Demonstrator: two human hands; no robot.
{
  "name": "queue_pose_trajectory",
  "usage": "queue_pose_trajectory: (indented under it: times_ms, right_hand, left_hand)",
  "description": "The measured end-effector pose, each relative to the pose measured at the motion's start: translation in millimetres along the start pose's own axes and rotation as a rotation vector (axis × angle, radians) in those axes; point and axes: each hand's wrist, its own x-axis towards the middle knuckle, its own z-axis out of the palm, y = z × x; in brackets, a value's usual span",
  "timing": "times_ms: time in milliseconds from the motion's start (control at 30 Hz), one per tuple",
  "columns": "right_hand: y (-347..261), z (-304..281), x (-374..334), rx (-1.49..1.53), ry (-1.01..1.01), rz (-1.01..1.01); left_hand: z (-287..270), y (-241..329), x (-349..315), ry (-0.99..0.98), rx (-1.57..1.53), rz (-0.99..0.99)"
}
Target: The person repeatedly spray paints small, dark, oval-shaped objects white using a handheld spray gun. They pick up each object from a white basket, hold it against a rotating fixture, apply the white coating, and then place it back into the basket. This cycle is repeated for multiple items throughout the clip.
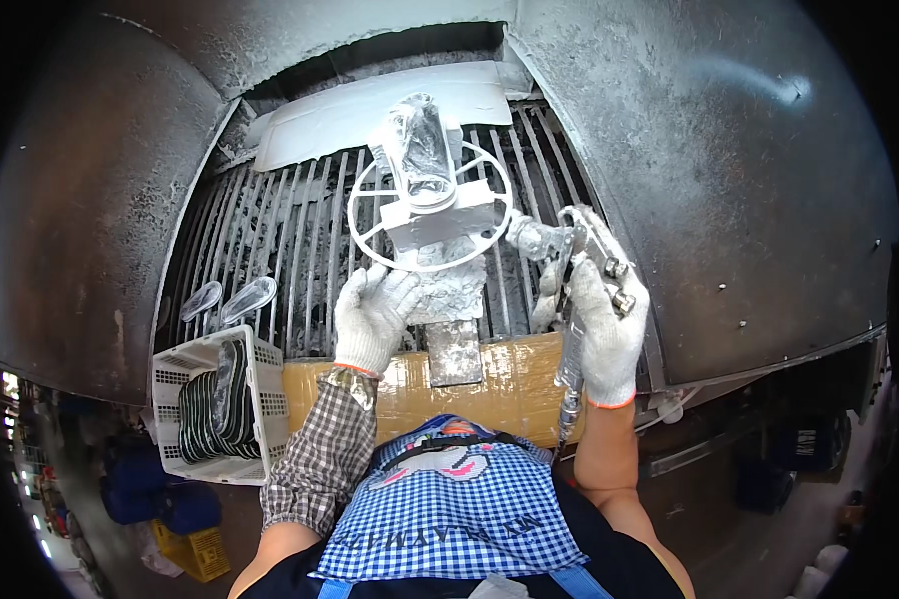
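Observation:
My right hand (606, 324), in a white knit glove, is wrapped around a spray gun (591, 250) crusted with white residue. Its nozzle end points left toward a white spoked wheel (509, 200). My left hand (372, 314), gloved too, has its fingers stretched out at the wheel's near rim, seemingly touching it. Above the wheel's middle, a shiny, film-covered sole-shaped piece (420, 150) rests on a whitened block support (440, 225). Two similar sole-shaped pieces (249, 299) lie on the slatted grate to the left.
A white plastic basket (275, 399) at left holds several dark sole-shaped pieces with pale edges. Metal booth walls (100, 220) rise on both sides of the slatted grate (305, 230). Tape-covered cardboard (519, 384) lines the front edge; a pale sheet (320, 120) lies at the back.

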Motion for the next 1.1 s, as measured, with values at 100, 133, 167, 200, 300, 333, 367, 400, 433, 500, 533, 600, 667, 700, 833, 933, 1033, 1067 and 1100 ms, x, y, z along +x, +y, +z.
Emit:
queue_pose_trajectory:
  times_ms: [100, 133, 167, 200, 300, 333, 367, 400, 433, 500, 533, 600, 667, 700, 833, 933, 1033, 1067, 1100]
  right_hand:
    - [7.2, 0.3, 2.8, 0.023, -0.040, 0.002]
    - [7.0, 4.4, 0.9, 0.023, -0.073, 0.026]
    - [7.6, 7.8, -0.1, 0.022, -0.105, 0.050]
    - [12.0, 8.1, 0.6, -0.005, -0.143, 0.061]
    - [23.8, 12.3, 7.6, 0.019, -0.155, 0.091]
    - [27.1, 13.6, 10.6, 0.009, -0.151, 0.077]
    - [30.4, 15.0, 13.8, -0.001, -0.146, 0.063]
    - [33.4, 15.4, 17.7, -0.013, -0.144, 0.049]
    - [36.9, 15.3, 21.9, 0.006, -0.139, 0.032]
    - [41.2, 16.6, 29.9, 0.043, -0.129, 0.000]
    - [38.7, 19.1, 33.3, 0.006, -0.114, -0.019]
    - [36.6, 19.1, 39.5, -0.012, -0.095, -0.046]
    - [38.2, 16.8, 45.4, -0.044, -0.050, -0.059]
    - [38.5, 15.0, 46.3, -0.023, -0.042, -0.075]
    - [31.2, 9.8, 42.2, -0.050, 0.024, -0.129]
    - [36.4, 7.4, 37.8, -0.166, 0.088, -0.196]
    - [38.0, 10.3, 34.9, -0.239, 0.049, -0.218]
    - [38.8, 14.2, 33.8, -0.220, 0.019, -0.200]
    - [39.8, 17.8, 33.5, -0.200, -0.010, -0.183]
  left_hand:
    - [2.1, 6.7, -1.0, 0.041, -0.033, 0.038]
    - [1.0, 9.6, -1.3, 0.074, -0.023, 0.049]
    - [0.5, 12.6, -1.2, 0.070, 0.015, 0.059]
    - [1.0, 15.3, -1.5, 0.065, 0.052, 0.070]
    - [-0.6, 25.4, 0.7, 0.050, 0.105, 0.107]
    - [-1.5, 28.7, 2.8, 0.036, 0.105, 0.113]
    - [-2.2, 32.4, 5.1, 0.022, 0.105, 0.119]
    - [1.1, 35.8, 7.3, 0.025, 0.105, 0.137]
    - [4.2, 38.5, 8.8, 0.069, 0.118, 0.164]
    - [10.1, 45.2, 10.0, 0.089, 0.129, 0.189]
    - [4.8, 50.7, 13.5, 0.031, 0.146, 0.187]
    - [6.2, 55.8, 17.5, 0.024, 0.173, 0.206]
    - [9.3, 61.9, 23.3, 0.016, 0.187, 0.222]
    - [9.2, 64.3, 26.7, 0.039, 0.177, 0.232]
    - [4.1, 74.9, 41.4, 0.081, 0.168, 0.251]
    - [1.0, 81.1, 50.0, 0.072, 0.186, 0.250]
    - [-3.9, 85.6, 58.7, 0.078, 0.189, 0.253]
    - [-5.4, 85.9, 61.8, 0.105, 0.172, 0.257]
    - [-7.0, 87.1, 64.3, 0.114, 0.167, 0.259]
